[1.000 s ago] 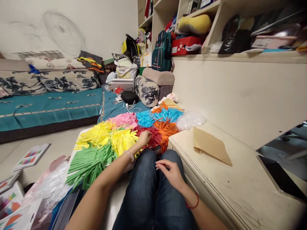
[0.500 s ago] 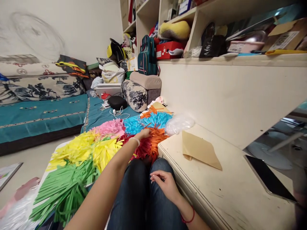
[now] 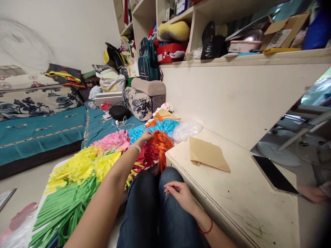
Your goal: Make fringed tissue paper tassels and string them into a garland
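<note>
My left hand (image 3: pixel 146 136) reaches forward over a row of coloured pom-poms, its fingers closed on the top of an orange fringed paper pom-pom (image 3: pixel 162 143). Orange strips hang down from it towards my knees. Beneath and left of that hand lies a dark red pom-pom (image 3: pixel 150 155); light blue pom-poms (image 3: pixel 165 126) are just behind it. Pink (image 3: pixel 113 138), yellow (image 3: pixel 74 167) and green (image 3: pixel 62 203) fringes spread out on the left. My right hand (image 3: pixel 179 194) rests on my right thigh, fingers loosely curled together, with nothing visible in them.
A pale bench (image 3: pixel 248 210) on my right bears a brown paper sheet (image 3: pixel 208 154), a black phone (image 3: pixel 274 174) and a clear plastic bag (image 3: pixel 186 130). Another person's hand (image 3: pixel 312 193) shows at the right edge. Behind are a teal-covered sofa (image 3: pixel 41 131) and loaded shelves (image 3: pixel 201 34).
The view has turned right. My left hand has drawn up the orange pom-pom slightly, its strips now hanging lower in front. Another person's hand has appeared beside the phone. My right hand stays put.
</note>
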Available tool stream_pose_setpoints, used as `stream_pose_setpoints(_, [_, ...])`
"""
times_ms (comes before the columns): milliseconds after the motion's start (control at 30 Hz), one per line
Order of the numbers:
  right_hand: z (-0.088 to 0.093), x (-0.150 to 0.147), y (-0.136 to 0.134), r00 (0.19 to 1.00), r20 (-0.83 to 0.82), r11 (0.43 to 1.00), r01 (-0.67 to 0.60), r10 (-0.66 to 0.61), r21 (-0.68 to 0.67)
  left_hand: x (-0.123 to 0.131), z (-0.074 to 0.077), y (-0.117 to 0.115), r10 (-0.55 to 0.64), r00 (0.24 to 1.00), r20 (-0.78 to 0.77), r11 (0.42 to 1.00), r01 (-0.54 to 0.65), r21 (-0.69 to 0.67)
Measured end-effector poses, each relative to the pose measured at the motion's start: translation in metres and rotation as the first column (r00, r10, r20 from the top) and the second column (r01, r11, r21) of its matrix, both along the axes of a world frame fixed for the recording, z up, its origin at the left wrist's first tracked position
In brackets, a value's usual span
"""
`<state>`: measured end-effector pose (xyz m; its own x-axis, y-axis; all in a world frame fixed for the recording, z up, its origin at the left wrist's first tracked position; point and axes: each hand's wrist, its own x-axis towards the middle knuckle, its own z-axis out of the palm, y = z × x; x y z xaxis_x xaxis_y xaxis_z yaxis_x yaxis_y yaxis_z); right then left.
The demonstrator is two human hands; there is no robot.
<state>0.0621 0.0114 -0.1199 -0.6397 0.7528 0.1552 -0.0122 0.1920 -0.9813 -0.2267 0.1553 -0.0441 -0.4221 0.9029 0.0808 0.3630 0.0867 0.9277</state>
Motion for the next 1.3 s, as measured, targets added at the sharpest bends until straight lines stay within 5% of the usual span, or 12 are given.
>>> stream_pose_setpoints(167, [0.013,0.0,0.014,0.998,-0.026,0.997,0.054,-0.053,0.046,-0.025,0.031,-0.016,0.186,0.975,0.123,0.978,-0.195,0.068])
stream_pose_setpoints(267, [0.039,-0.015,0.022,0.977,-0.099,0.941,0.21,-0.19,0.266,-0.015,0.046,-0.045,0.192,0.956,0.22,0.955,-0.234,0.183])
stream_pose_setpoints(367, [0.078,-0.031,0.026,0.944,-0.188,0.717,0.328,-0.27,0.615,0.017,0.056,-0.088,0.093,0.948,0.306,0.941,-0.183,0.283])
stream_pose_setpoints(500, [0.115,-0.034,0.022,0.962,-0.102,0.464,0.214,-0.254,0.859,0.07,0.056,-0.156,-0.225,0.844,0.487,0.916,0.012,0.401])
stream_pose_setpoints(633, [0.122,-0.015,0.011,0.981,-0.071,0.558,0.161,-0.179,0.814,0.088,0.041,-0.214,-0.262,0.834,0.485,0.949,0.133,0.285])
stream_pose_setpoints(733, [0.125,0.003,0.004,0.986,-0.047,0.721,0.147,-0.158,0.677,0.077,0.035,-0.246,0.147,0.977,0.152,0.921,-0.192,0.339])
stream_pose_setpoints(800, [0.132,0.012,0.001,0.994,0.008,0.802,0.084,-0.11,0.591,0.07,0.039,-0.262,0.412,0.911,-0.03,0.795,-0.343,0.5])
stream_pose_setpoints(867, [0.14,0.016,0.001,0.996,0.079,0.836,-0.011,-0.039,0.548,0.072,0.049,-0.273,0.311,0.939,-0.145,0.819,-0.187,0.543])
stream_pose_setpoints(967, [0.148,0.013,0.005,0.986,0.161,0.813,-0.122,0.036,0.569,0.092,0.061,-0.278,-0.299,0.932,-0.204,0.886,0.351,0.305])
stream_pose_setpoints(1033, [0.148,0.006,0.004,0.992,0.12,0.745,-0.048,-0.043,0.666,0.11,0.06,-0.275,-0.472,0.875,-0.109,0.854,0.484,0.193])
stream_pose_setpoints(1167, [0.135,-0.005,-0.013,0.97,-0.082,0.612,0.209,-0.229,0.763,0.138,0.045,-0.267,-0.265,0.963,-0.041,0.91,0.264,0.321])
stream_pose_setpoints(1300, [0.129,-0.005,-0.036,0.997,-0.068,0.854,0.004,0.037,0.52,0.144,0.036,-0.268,-0.21,0.971,-0.113,0.857,0.238,0.457])
